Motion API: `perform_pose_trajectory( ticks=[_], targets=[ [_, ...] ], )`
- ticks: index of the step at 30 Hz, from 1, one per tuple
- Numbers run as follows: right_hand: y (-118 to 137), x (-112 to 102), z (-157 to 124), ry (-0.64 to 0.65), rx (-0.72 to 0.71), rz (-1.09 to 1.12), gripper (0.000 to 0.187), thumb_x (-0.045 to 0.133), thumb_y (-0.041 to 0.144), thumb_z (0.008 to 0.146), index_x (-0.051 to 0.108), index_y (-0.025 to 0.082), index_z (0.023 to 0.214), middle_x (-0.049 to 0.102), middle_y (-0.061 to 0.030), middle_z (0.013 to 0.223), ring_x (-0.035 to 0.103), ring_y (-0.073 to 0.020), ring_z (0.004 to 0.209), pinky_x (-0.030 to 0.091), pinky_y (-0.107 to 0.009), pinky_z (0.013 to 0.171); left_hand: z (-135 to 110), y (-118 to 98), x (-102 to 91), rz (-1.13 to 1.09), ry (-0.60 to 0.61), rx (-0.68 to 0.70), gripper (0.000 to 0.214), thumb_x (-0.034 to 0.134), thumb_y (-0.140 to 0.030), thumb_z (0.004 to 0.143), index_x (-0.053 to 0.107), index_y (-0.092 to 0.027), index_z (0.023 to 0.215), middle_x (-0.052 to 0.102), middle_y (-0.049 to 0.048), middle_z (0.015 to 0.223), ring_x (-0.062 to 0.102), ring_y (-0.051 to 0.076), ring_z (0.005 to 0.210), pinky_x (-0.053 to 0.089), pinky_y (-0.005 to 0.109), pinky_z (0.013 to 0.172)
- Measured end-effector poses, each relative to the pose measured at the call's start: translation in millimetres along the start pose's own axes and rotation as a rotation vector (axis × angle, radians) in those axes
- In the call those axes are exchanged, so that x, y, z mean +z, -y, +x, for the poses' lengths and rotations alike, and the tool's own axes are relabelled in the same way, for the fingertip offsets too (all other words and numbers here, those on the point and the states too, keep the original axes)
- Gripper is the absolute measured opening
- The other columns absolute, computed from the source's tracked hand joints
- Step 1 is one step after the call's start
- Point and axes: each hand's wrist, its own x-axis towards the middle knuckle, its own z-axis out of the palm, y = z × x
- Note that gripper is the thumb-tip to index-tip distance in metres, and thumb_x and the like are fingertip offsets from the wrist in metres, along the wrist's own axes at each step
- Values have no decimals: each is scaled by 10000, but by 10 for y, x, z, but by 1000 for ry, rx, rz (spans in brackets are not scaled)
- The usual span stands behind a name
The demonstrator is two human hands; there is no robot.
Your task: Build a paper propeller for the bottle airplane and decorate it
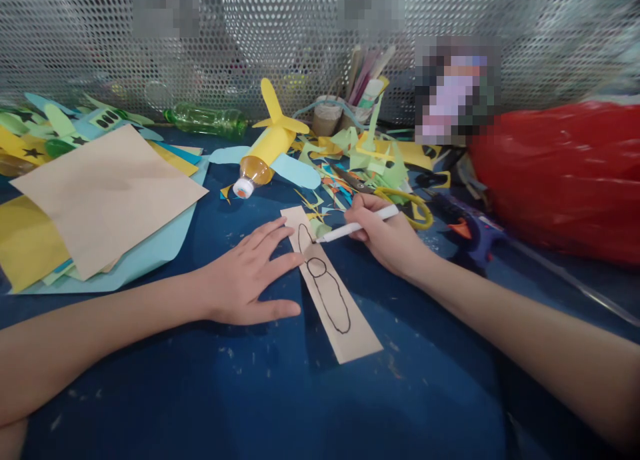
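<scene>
My right hand [387, 237] is closed round a white marker [345, 231], its tip touching a beige paper strip [350, 340]. Black lines on the strip form a small circle with a long loop below it and another loop above, whose right side is partly open. My left hand [255, 273] lies flat with fingers spread, fingertips on the strip's left edge and the thumb apart from the rest. Beyond the strip stands a toy plane [273, 143] made from a bottle, with a yellow paper body, light blue wings and a white cap.
Coloured paper sheets [115, 193] are piled at the left. Yellow-handled scissors [423, 210] lie among paper scraps [350, 157]. At the right are a blue glue gun [475, 230] and a red plastic bag [560, 180]. A green bottle [210, 120] lies by the perforated metal panel [280, 40].
</scene>
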Motion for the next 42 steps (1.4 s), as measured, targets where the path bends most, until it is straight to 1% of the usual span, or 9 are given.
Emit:
perform_pose_trajectory(
  ticks=[5, 9, 12, 19, 23, 27, 31, 37, 42],
  targets=[
    [45, 32, -6, -18, 12, 75, 266, 549, 107, 726, 400, 209, 530, 367, 79, 414, 287, -58, 409, 155, -265, 438, 2, -2, -1, -3, -8, 1, 703, 342, -698, 908, 489, -188, 1368, 290, 209, 1540, 143, 405, 1469, 255, 651, 1123],
    [15, 5, 0, -4, -5, 21, 274, 565, 113, 732, 394, 209, 541, 385, 76, 425, 308, -60, 417, 159, -263, 440, 6, -6, -6, -4, -1, 1, 706, 340, -697, 910, 489, -182, 1369, 288, 212, 1540, 143, 406, 1468, 255, 648, 1124],
    [7, -5, -2, 13, 6, 4, 276, 559, 109, 723, 382, 209, 536, 365, 75, 421, 286, -60, 414, 139, -265, 433, 9, -9, -13, -4, 2, 0, 711, 330, -701, 911, 480, -187, 1378, 292, 214, 1537, 139, 403, 1470, 261, 651, 1118],
    [73, 42, -26, 3, 39, 63, 291, 574, 113, 679, 364, 213, 505, 302, 69, 433, 238, -64, 426, 112, -254, 429, 3, -8, -15, -16, -9, 1, 690, 361, -687, 911, 486, -190, 1373, 293, 209, 1541, 152, 409, 1466, 257, 651, 1123],
    [66, 35, -22, -3, 38, 47, 301, 581, 118, 690, 360, 215, 510, 312, 67, 431, 232, -65, 415, 112, -255, 421, 1, -6, -6, -33, -18, -4, 675, 385, -684, 905, 492, -203, 1366, 301, 190, 1543, 165, 414, 1461, 248, 652, 1129],
    [63, 20, -27, 15, 42, 3, 288, 562, 103, 681, 366, 207, 497, 312, 62, 436, 245, -65, 425, 109, -262, 427, 9, -9, -8, -23, 1, -9, 686, 367, -691, 906, 473, -209, 1384, 293, 191, 1545, 144, 397, 1470, 249, 640, 1133],
    [89, 34, -40, 11, 66, 61, 290, 565, 106, 665, 356, 206, 491, 287, 70, 438, 231, -58, 424, 103, -261, 430, 11, -8, -12, -19, 12, -12, 697, 367, -695, 904, 465, -211, 1395, 284, 190, 1549, 139, 400, 1471, 239, 636, 1139],
    [56, 28, -29, 3, 52, 47, 300, 592, 126, 687, 369, 207, 503, 306, 66, 450, 235, -59, 425, 103, -262, 436, 5, -1, -3, -9, 0, -10, 697, 347, -699, 907, 473, -206, 1383, 291, 192, 1544, 138, 391, 1473, 237, 630, 1143],
    [70, 17, -42, 31, 69, 40, 315, 596, 127, 671, 353, 205, 486, 279, 69, 449, 227, -61, 439, 98, -264, 437, 11, -3, 3, -11, -6, -3, 704, 346, -703, 904, 483, -198, 1374, 303, 198, 1534, 146, 391, 1471, 233, 625, 1148]
  ],
)
